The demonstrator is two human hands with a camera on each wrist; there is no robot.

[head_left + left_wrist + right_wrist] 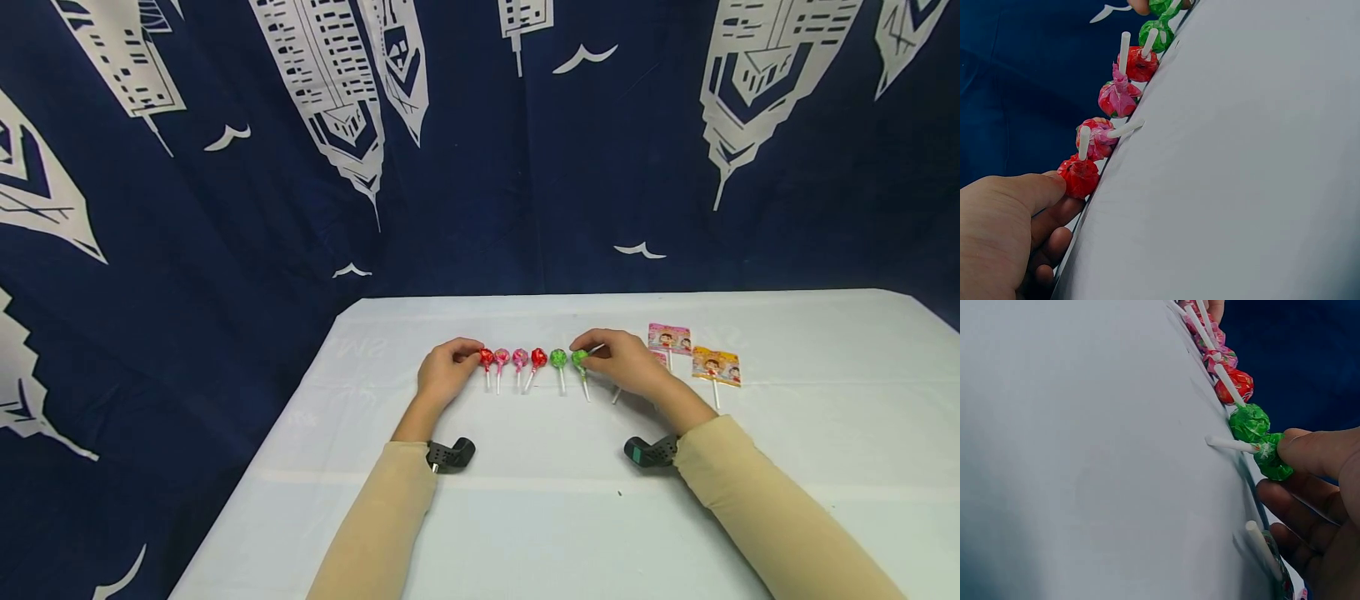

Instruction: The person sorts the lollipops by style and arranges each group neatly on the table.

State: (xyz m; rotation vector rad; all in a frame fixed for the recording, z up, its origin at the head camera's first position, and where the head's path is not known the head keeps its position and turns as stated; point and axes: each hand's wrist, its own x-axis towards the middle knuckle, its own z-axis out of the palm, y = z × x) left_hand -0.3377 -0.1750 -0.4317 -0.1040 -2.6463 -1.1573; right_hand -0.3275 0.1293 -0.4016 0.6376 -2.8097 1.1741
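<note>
"Which step is in hand?"

"Lining up, I'd judge: 6 lollipops in 1 row on the counter (540, 517), sticks pointing towards the person."

"How is each grip set?"

"The left grip (446, 369) pinches the end red lollipop (1079, 177) between thumb and finger. The right grip (626, 362) pinches the end green lollipop (1269, 459) at the other end."

"And between those?"

"From the left: 2 pink lollipops (521, 358), then the inner red lollipop (538, 357), then the inner green lollipop (558, 358), just beside the end green 1."

"What does the next move call for?"

"Probably a light squaring of that end green lollipop, since its stick slants, then a gentle release so its neighbour isn't nudged. If the row is to grow, the right side would supply it: a partly hidden lollipop (1263, 550) lies by the right fingers, its wrapper hard to make out. Farther right are the pink flat lollipop (670, 337) and the orange flat lollipop (716, 365)."
</note>
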